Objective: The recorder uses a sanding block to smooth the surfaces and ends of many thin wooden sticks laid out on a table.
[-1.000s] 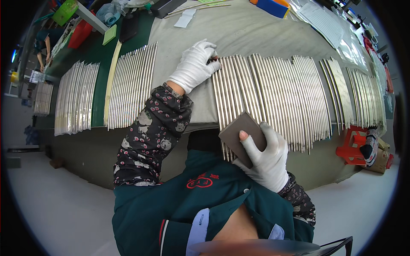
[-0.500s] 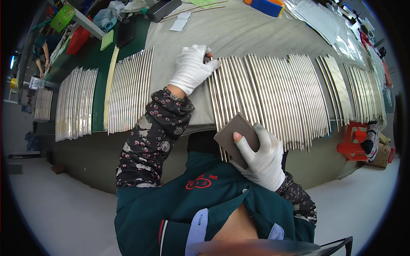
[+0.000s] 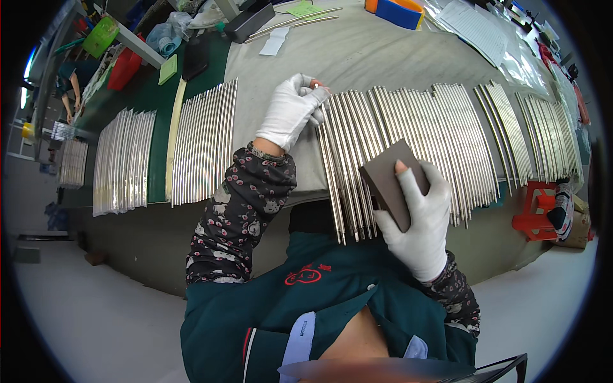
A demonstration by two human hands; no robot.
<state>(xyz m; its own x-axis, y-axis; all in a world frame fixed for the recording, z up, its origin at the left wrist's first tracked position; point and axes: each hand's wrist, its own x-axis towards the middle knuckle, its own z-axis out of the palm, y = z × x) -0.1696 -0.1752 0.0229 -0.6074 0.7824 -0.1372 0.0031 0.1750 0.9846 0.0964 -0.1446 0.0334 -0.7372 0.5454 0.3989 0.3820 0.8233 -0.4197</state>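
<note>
A wide row of shiny metal rods (image 3: 447, 143) lies side by side on the cloth-covered table, their near ends sticking out over its front edge. At the row's left end, my left hand (image 3: 290, 113), in a white glove with a bare fingertip, pinches the far end of a metal rod (image 3: 331, 185). My right hand (image 3: 423, 223), gloved likewise, grips a flat grey-brown sanding block (image 3: 388, 182) with the thumb on top. The block is over the near half of the row; whether it touches the rods I cannot tell.
More rods (image 3: 204, 143) lie to the left beside a pale strip (image 3: 174, 140), then plastic-wrapped rods (image 3: 124, 163). Smaller rod groups (image 3: 506, 131) are at right. Farther back are a black box (image 3: 250, 23) and a blue-orange ring (image 3: 399, 11). A red stool (image 3: 535, 223) stands right; another person (image 3: 69, 86) is far left.
My right hand has moved the sanding block right and away from me, off the leftmost rods. My left hand stays at the far end of the row's left edge. The view has shifted slightly.
</note>
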